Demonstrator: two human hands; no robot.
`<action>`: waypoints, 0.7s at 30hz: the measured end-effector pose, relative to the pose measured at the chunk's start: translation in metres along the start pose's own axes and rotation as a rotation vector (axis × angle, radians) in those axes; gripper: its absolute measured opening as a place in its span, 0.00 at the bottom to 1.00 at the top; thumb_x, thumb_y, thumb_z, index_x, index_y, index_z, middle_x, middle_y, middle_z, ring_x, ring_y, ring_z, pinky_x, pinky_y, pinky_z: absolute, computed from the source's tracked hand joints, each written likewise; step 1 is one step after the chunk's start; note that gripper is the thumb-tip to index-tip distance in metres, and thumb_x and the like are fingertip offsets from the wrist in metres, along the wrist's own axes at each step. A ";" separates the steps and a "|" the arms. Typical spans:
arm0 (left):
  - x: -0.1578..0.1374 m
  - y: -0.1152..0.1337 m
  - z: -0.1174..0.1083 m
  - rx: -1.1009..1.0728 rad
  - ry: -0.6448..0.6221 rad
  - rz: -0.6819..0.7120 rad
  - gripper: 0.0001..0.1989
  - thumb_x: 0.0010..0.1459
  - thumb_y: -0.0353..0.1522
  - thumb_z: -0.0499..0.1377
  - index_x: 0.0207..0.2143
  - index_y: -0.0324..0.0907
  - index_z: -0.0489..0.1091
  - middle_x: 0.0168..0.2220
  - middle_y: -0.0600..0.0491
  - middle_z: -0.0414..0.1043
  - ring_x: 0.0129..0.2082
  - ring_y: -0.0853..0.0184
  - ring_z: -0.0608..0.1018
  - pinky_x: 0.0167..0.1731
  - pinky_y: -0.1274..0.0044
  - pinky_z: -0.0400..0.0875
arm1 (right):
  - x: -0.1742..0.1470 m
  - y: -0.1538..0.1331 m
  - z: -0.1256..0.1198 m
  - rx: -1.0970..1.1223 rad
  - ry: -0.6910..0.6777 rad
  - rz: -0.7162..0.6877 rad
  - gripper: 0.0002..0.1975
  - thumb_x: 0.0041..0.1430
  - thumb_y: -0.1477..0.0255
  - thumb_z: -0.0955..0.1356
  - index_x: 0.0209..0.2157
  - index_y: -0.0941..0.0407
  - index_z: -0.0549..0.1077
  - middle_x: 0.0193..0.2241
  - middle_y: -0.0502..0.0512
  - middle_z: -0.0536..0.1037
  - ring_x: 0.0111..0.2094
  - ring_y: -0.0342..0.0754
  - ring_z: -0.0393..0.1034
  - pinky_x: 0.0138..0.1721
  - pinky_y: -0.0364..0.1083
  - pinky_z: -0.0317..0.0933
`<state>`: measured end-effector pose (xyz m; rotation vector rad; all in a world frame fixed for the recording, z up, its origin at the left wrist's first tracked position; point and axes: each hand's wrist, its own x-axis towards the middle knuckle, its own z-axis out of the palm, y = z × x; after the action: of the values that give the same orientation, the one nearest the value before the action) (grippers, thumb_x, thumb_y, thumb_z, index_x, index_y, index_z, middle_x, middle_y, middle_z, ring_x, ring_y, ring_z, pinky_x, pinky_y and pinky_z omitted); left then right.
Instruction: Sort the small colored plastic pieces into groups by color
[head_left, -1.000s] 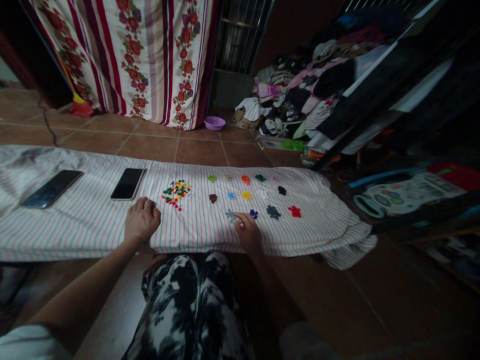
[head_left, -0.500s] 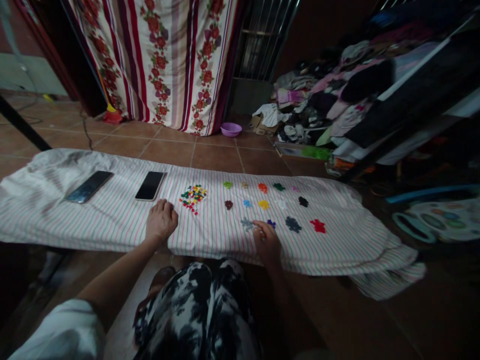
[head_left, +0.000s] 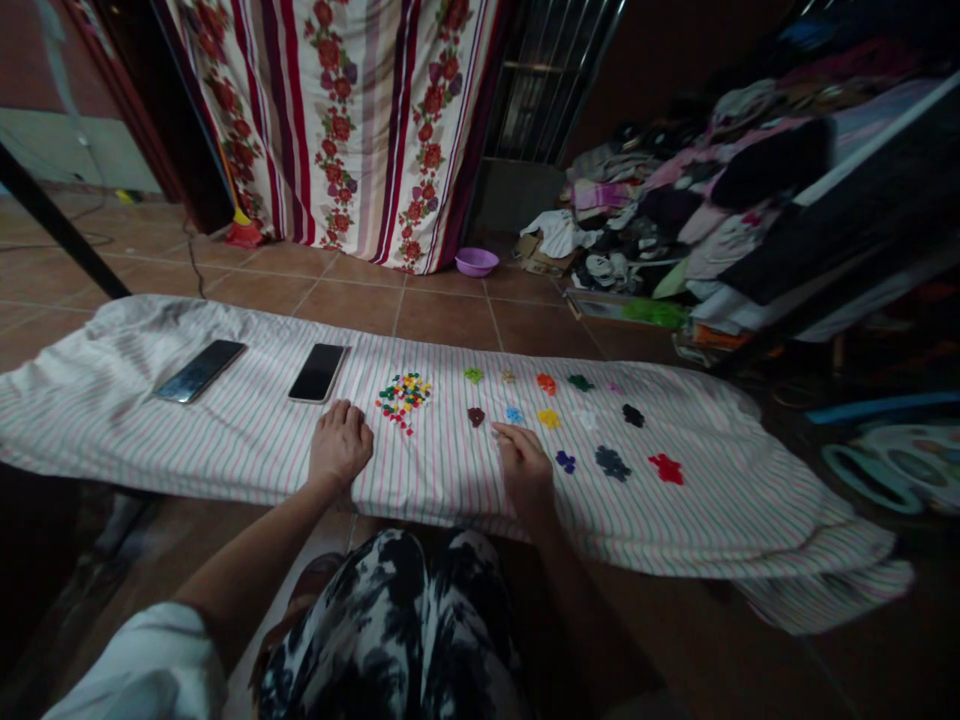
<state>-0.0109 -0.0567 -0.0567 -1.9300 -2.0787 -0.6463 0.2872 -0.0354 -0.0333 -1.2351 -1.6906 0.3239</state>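
My left hand rests palm down on the striped cloth, holding nothing, fingers lying loosely on it. It is just below a dark-screened phone and left of a mixed pile of small coloured pieces. My right hand is curled, with its index finger and thumb close together near the brown pile and light-blue pile. Whether a piece is pinched there is too small to tell. The light-grey pile is hidden behind this hand. Beside it lie purple pieces.
More single-colour piles lie to the right: yellow, orange, dark grey, black and red. A second phone lies far left. Beyond are a purple basin and heaped clothes.
My right hand has moved left and slightly farther away, uncovering the purple pieces and covering the light-grey pile. My left hand stays resting. The whole view has shifted slightly.
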 end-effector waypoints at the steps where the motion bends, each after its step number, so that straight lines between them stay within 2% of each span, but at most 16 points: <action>1: 0.000 0.000 0.000 -0.003 0.002 -0.002 0.11 0.59 0.31 0.49 0.41 0.39 0.68 0.50 0.39 0.70 0.56 0.52 0.70 0.55 0.62 0.64 | 0.006 -0.006 0.011 0.000 -0.065 -0.032 0.19 0.60 0.74 0.58 0.43 0.54 0.78 0.42 0.58 0.78 0.46 0.51 0.71 0.51 0.52 0.66; 4: 0.000 0.000 0.001 -0.006 0.015 -0.010 0.11 0.59 0.31 0.50 0.41 0.40 0.68 0.51 0.39 0.70 0.56 0.52 0.70 0.55 0.62 0.64 | 0.022 -0.019 0.047 -0.130 -0.249 -0.067 0.24 0.57 0.80 0.57 0.47 0.53 0.78 0.46 0.58 0.77 0.50 0.52 0.67 0.56 0.53 0.61; 6: -0.001 0.000 0.001 -0.005 0.015 -0.013 0.11 0.59 0.31 0.50 0.42 0.39 0.68 0.52 0.39 0.69 0.56 0.52 0.70 0.55 0.62 0.64 | 0.031 -0.025 0.069 -0.264 -0.336 -0.052 0.26 0.55 0.82 0.58 0.50 0.53 0.77 0.53 0.60 0.73 0.55 0.55 0.62 0.59 0.55 0.57; 8: 0.000 0.000 0.001 -0.002 0.007 -0.014 0.11 0.60 0.31 0.50 0.42 0.39 0.68 0.53 0.38 0.69 0.57 0.52 0.69 0.56 0.62 0.64 | 0.038 -0.030 0.087 -0.352 -0.374 -0.032 0.28 0.54 0.83 0.60 0.53 0.52 0.76 0.58 0.59 0.68 0.59 0.58 0.56 0.61 0.56 0.53; 11: 0.000 0.000 0.000 -0.006 -0.001 -0.013 0.11 0.60 0.31 0.49 0.42 0.38 0.68 0.53 0.38 0.68 0.57 0.51 0.69 0.56 0.62 0.63 | 0.046 -0.035 0.106 -0.372 -0.387 -0.011 0.29 0.53 0.82 0.61 0.54 0.50 0.75 0.62 0.58 0.63 0.63 0.61 0.49 0.61 0.59 0.50; 15: 0.000 0.000 0.000 -0.003 0.005 -0.015 0.10 0.60 0.31 0.50 0.41 0.40 0.68 0.53 0.39 0.69 0.57 0.52 0.69 0.55 0.62 0.64 | 0.049 -0.038 0.118 -0.373 -0.433 0.028 0.28 0.53 0.82 0.61 0.52 0.49 0.77 0.65 0.58 0.59 0.66 0.63 0.44 0.61 0.62 0.48; 21: 0.001 0.001 0.001 -0.016 -0.007 -0.023 0.10 0.60 0.31 0.49 0.41 0.39 0.68 0.53 0.39 0.69 0.57 0.52 0.69 0.55 0.62 0.64 | 0.036 -0.038 0.112 -0.365 -0.454 -0.007 0.28 0.54 0.82 0.61 0.48 0.43 0.78 0.63 0.52 0.61 0.66 0.61 0.44 0.60 0.61 0.49</action>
<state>-0.0101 -0.0556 -0.0568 -1.9231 -2.1090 -0.6636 0.1736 0.0122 -0.0419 -1.4991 -2.2151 0.3170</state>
